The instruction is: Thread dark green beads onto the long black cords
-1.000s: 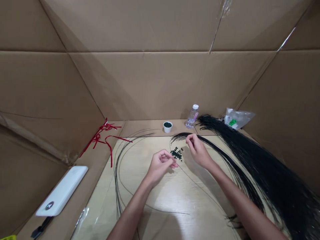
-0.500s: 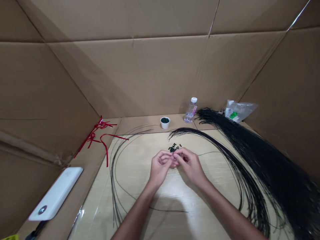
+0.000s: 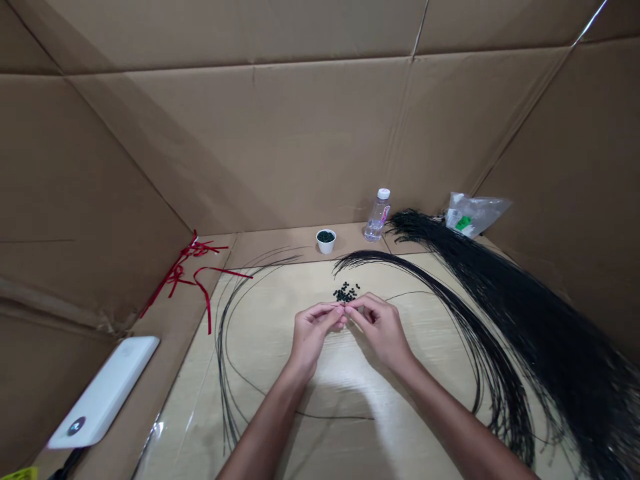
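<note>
Your left hand [image 3: 311, 330] and right hand [image 3: 383, 328]: fingertips pinched, close together, beside small dark-green beads [image 3: 345, 292]; anything gripped, too small to tell.

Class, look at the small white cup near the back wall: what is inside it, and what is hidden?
Small dark pieces lie inside the white cup, seen through its open top. They cover its bottom, so what lies beneath them cannot be seen.
</note>
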Available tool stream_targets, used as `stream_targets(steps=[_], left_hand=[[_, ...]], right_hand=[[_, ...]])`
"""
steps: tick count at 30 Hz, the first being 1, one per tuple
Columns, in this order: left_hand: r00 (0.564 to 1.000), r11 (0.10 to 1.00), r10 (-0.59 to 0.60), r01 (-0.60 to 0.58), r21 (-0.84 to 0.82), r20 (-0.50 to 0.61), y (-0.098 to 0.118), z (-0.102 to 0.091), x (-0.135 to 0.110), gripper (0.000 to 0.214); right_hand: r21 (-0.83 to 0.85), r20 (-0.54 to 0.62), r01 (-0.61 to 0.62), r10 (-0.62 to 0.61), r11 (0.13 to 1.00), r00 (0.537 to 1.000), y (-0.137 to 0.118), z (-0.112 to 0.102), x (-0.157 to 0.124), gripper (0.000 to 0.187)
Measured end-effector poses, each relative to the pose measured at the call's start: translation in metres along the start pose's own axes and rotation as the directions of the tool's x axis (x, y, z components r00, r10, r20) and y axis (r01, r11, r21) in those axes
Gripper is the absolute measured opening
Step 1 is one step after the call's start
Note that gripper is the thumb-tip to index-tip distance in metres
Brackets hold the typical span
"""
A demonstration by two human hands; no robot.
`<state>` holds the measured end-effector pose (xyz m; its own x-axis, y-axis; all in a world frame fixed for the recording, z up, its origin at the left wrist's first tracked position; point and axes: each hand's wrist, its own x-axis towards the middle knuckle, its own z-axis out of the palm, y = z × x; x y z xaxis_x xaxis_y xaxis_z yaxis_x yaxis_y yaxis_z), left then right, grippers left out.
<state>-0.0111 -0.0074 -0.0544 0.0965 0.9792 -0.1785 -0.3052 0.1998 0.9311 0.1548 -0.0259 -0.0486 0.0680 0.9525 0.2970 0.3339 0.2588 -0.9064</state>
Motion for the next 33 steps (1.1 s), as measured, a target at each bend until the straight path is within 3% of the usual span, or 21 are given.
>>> stream_targets(steps=[4, 14, 19, 25, 33], left_hand=[[1.000, 1.000, -0.001, 0.001, 0.000, 0.001, 0.0024, 0.0005, 0.0000, 0.033], [0.997, 0.995, 0.076, -0.077, 0.059, 0.020, 0.0048, -0.0019, 0.0011, 0.032], [0.996, 0.993, 0.091, -0.090, 0.071, -0.007, 0.0039, -0.0022, 0.0018, 0.029], [0.998, 0.994, 0.058, -0.058, 0.097, 0.001, 0.0044, 0.0036, -0.0014, 0.029], [0.993, 0.988, 0.112, -0.108, 0.107, -0.036, 0.0093, 0.0004, -0.0010, 0.027]], right_hand=[[0.004, 0.030, -0.003, 0.003, 1.000, 1.000, -0.0032, 0.0009, 0.0001, 0.020], [0.119, 0.071, -0.152, 0.144, 0.981, 0.987, 0.0030, 0.0057, -0.0020, 0.032], [0.129, 0.105, -0.157, 0.144, 0.979, 0.984, -0.0004, 0.0039, -0.0014, 0.030], [0.193, 0.051, -0.189, 0.182, 0.963, 0.982, 0.0016, 0.0064, -0.0023, 0.030], [0.142, 0.061, -0.133, 0.126, 0.981, 0.990, -0.0044, 0.0033, -0.0026, 0.026]])
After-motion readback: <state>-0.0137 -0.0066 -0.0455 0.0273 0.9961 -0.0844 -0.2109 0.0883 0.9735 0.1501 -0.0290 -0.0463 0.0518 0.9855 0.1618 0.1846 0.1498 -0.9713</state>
